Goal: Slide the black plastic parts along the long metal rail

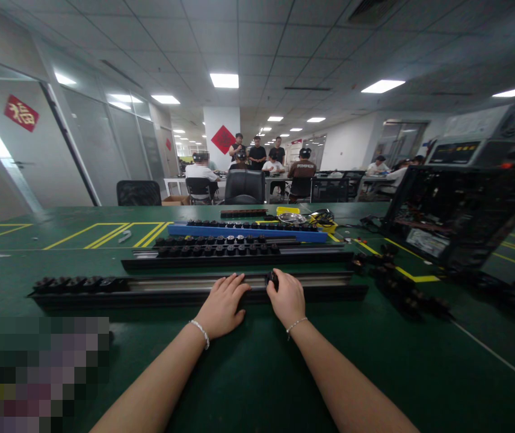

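Note:
A long black metal rail (162, 296) lies across the green table in front of me. Several black round-topped parts (77, 284) sit in a row in its left end, and a bare silvery channel (325, 280) shows along the rest. My left hand (222, 305) lies on the rail near its middle, fingers stretched out. Just to the right, my right hand (288, 294) is closed around a small black round part (272, 279) at the channel. Its fingers partly hide that part, so I cannot tell whether it sits in the channel.
Behind lie a second loaded black rail (311, 257) and a blue rail (248, 233) with black parts. Loose black parts (402, 288) are scattered at the right, by an opened computer case (465, 222). A pixelated patch hides the lower left. People sit and stand at far tables.

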`<state>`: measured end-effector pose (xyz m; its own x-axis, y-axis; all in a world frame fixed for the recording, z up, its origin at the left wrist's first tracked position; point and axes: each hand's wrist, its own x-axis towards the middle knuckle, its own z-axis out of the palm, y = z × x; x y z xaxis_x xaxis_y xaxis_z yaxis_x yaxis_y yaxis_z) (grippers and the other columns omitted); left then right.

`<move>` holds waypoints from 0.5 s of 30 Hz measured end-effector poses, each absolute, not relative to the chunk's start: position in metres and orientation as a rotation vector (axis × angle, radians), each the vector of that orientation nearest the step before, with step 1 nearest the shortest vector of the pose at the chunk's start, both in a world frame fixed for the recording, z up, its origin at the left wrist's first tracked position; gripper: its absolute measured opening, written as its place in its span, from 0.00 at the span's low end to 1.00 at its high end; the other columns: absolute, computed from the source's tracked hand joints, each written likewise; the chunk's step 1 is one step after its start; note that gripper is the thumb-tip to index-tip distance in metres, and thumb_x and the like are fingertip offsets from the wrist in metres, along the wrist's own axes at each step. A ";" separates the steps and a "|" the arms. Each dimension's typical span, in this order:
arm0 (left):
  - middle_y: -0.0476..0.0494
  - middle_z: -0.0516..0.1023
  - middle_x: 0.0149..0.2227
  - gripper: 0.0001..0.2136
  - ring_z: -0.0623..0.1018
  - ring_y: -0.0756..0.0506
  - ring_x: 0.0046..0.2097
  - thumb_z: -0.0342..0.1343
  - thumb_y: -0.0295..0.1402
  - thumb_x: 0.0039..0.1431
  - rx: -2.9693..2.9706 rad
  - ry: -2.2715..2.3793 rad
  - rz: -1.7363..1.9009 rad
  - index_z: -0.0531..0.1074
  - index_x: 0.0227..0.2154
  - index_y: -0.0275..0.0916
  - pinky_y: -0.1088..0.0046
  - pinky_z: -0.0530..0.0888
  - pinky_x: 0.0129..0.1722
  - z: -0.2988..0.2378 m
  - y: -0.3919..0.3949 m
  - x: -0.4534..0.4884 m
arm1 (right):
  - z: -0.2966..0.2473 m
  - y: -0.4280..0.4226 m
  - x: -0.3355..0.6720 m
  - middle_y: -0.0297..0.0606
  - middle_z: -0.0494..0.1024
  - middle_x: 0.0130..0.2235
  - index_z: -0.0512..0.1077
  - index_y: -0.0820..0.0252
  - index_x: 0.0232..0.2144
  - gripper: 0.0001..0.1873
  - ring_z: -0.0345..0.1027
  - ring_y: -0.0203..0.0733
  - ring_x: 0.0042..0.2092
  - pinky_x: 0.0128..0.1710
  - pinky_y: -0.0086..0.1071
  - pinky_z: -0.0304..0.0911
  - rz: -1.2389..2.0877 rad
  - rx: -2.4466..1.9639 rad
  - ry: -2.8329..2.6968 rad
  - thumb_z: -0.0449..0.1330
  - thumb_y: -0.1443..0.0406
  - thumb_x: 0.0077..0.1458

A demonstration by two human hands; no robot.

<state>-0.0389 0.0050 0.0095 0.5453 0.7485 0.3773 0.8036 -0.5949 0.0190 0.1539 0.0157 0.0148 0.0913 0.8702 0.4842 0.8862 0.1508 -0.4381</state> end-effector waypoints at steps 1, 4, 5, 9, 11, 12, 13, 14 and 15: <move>0.41 0.58 0.63 0.26 0.56 0.38 0.63 0.55 0.32 0.50 -2.621 -1.326 -0.529 0.61 0.54 0.44 0.54 0.53 0.61 0.010 0.005 -0.039 | 0.015 0.016 0.155 0.45 0.75 0.46 0.70 0.65 0.48 0.20 0.66 0.42 0.49 0.52 0.35 0.54 -0.030 -1.693 -1.744 0.49 0.64 0.56; 0.41 0.59 0.62 0.25 0.57 0.38 0.63 0.55 0.31 0.50 -2.618 -1.322 -0.537 0.61 0.54 0.44 0.54 0.54 0.61 0.010 0.004 -0.039 | 0.015 0.015 0.157 0.44 0.76 0.46 0.70 0.64 0.48 0.20 0.66 0.43 0.49 0.52 0.35 0.54 -0.034 -1.695 -1.731 0.49 0.64 0.56; 0.41 0.59 0.62 0.25 0.57 0.38 0.63 0.55 0.31 0.50 -2.616 -1.322 -0.540 0.61 0.54 0.44 0.54 0.54 0.61 0.010 0.004 -0.039 | 0.015 0.015 0.158 0.44 0.76 0.45 0.70 0.64 0.48 0.20 0.66 0.43 0.48 0.51 0.35 0.54 -0.037 -1.694 -1.727 0.49 0.64 0.56; 0.41 0.59 0.62 0.25 0.58 0.38 0.63 0.55 0.30 0.50 -2.615 -1.325 -0.548 0.62 0.54 0.44 0.54 0.54 0.61 0.011 0.004 -0.039 | 0.013 0.016 0.161 0.45 0.75 0.45 0.70 0.66 0.48 0.20 0.65 0.43 0.48 0.52 0.36 0.54 -0.044 -1.699 -1.722 0.50 0.65 0.55; 0.42 0.59 0.62 0.25 0.58 0.39 0.63 0.55 0.30 0.50 -2.613 -1.324 -0.549 0.62 0.54 0.44 0.54 0.54 0.61 0.011 0.004 -0.039 | 0.013 0.017 0.162 0.45 0.75 0.46 0.70 0.66 0.48 0.20 0.65 0.44 0.49 0.52 0.36 0.54 -0.049 -1.707 -1.717 0.50 0.65 0.55; 0.42 0.60 0.62 0.25 0.58 0.39 0.63 0.54 0.30 0.50 -2.611 -1.324 -0.551 0.62 0.54 0.44 0.54 0.54 0.61 0.011 0.004 -0.039 | 0.013 0.017 0.162 0.45 0.75 0.46 0.70 0.66 0.48 0.20 0.65 0.44 0.49 0.52 0.36 0.54 -0.052 -1.709 -1.716 0.50 0.65 0.55; 0.42 0.60 0.62 0.25 0.58 0.39 0.63 0.54 0.30 0.50 -2.608 -1.323 -0.551 0.62 0.54 0.45 0.54 0.55 0.61 0.010 0.004 -0.039 | 0.012 0.017 0.163 0.45 0.75 0.46 0.70 0.67 0.48 0.20 0.65 0.44 0.49 0.52 0.36 0.54 -0.054 -1.709 -1.714 0.50 0.65 0.55; 0.42 0.60 0.62 0.25 0.58 0.38 0.63 0.54 0.30 0.50 -2.604 -1.323 -0.551 0.62 0.54 0.45 0.54 0.55 0.61 0.010 0.004 -0.040 | 0.012 0.017 0.163 0.45 0.75 0.46 0.70 0.67 0.48 0.20 0.65 0.44 0.48 0.51 0.36 0.54 -0.056 -1.708 -1.713 0.50 0.65 0.55; 0.42 0.60 0.62 0.25 0.58 0.38 0.63 0.54 0.30 0.50 -2.599 -1.324 -0.552 0.62 0.54 0.45 0.54 0.55 0.61 0.010 0.004 -0.040 | 0.012 0.017 0.164 0.45 0.75 0.45 0.70 0.67 0.48 0.20 0.65 0.44 0.48 0.51 0.36 0.54 -0.058 -1.705 -1.712 0.50 0.65 0.55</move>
<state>-0.0399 0.0042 0.0104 0.5365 0.7434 0.3994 0.8072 -0.5901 0.0143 0.1636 0.0171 0.0121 0.1217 0.8581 0.4989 0.8898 0.1284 -0.4380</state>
